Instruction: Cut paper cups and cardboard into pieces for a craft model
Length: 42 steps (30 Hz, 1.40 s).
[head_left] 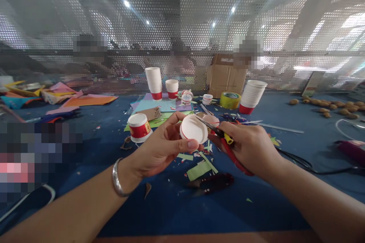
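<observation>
My left hand (pixel 167 138) is closed round a shallow, cut-down white paper cup (pixel 195 131), its hollow side tilted toward me. A pair of scissors (pixel 234 157) with red and yellow handles is gripped in my right hand (pixel 252 142). Their dark blades reach to the cup's upper edge; whether they are parted I cannot tell. Left of my left hand, a red and white paper cup (pixel 140 130) stands upside down. Dark-handled thread snips (pixel 213 183) lie on the table below my hands, near a green paper piece (pixel 199 170).
Behind my hands stand a left cup stack (pixel 153 81), a right cup stack (pixel 252 95), yellow-green tape (pixel 229 100) and a cardboard box (pixel 227 78). Coloured paper (pixel 88 100) lies left; several brown nut-like things (pixel 339 105) lie right. Paper scraps (pixel 185 157) litter the blue table (pixel 114 220).
</observation>
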{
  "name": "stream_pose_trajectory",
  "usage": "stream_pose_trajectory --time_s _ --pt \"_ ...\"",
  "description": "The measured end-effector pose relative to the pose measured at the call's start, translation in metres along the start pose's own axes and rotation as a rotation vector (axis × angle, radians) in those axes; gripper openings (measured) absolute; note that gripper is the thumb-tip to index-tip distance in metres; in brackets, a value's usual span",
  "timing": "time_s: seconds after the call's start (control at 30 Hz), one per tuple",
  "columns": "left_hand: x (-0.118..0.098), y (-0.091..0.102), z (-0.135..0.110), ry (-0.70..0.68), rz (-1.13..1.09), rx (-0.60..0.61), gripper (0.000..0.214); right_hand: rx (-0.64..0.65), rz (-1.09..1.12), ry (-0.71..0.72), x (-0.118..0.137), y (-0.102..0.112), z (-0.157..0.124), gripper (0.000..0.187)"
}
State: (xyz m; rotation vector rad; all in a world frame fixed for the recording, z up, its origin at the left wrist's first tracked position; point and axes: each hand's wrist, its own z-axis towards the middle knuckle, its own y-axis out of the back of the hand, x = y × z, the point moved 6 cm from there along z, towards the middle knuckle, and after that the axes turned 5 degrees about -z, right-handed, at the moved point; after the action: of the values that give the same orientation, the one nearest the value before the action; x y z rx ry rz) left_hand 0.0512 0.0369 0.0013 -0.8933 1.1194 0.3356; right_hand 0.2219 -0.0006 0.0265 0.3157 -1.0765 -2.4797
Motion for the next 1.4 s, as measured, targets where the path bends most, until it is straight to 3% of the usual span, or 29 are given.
stream_pose_trajectory --time_s 0.2,0.7,0.9,1.2,1.4 --pt "-0.0004 -0.0039 0.0014 -0.075 0.100 -0.029 0.044 0.048 0.017 0.000 0.0015 -0.0024 -0.0005 0.017" --pt "0.0011 -0.0063 -0.0006 0.024 -0.023 0.054 0.035 -0.006 -0.045 0.103 0.0040 0.0052 -0.0012 0.020" --pt "-0.0016 -0.0042 -0.0006 0.010 -0.023 0.077 0.033 0.056 0.016 0.056 0.0019 -0.0014 -0.0024 0.014" --pt "-0.0010 -0.0035 -0.0017 0.024 -0.007 0.101 0.032 0.070 -0.017 0.093 0.0032 0.0035 -0.0020 0.020" --pt "-0.0026 -0.0038 -0.0022 0.028 0.049 0.097 0.037 0.074 0.030 0.057 0.0010 0.0008 -0.0019 0.011"
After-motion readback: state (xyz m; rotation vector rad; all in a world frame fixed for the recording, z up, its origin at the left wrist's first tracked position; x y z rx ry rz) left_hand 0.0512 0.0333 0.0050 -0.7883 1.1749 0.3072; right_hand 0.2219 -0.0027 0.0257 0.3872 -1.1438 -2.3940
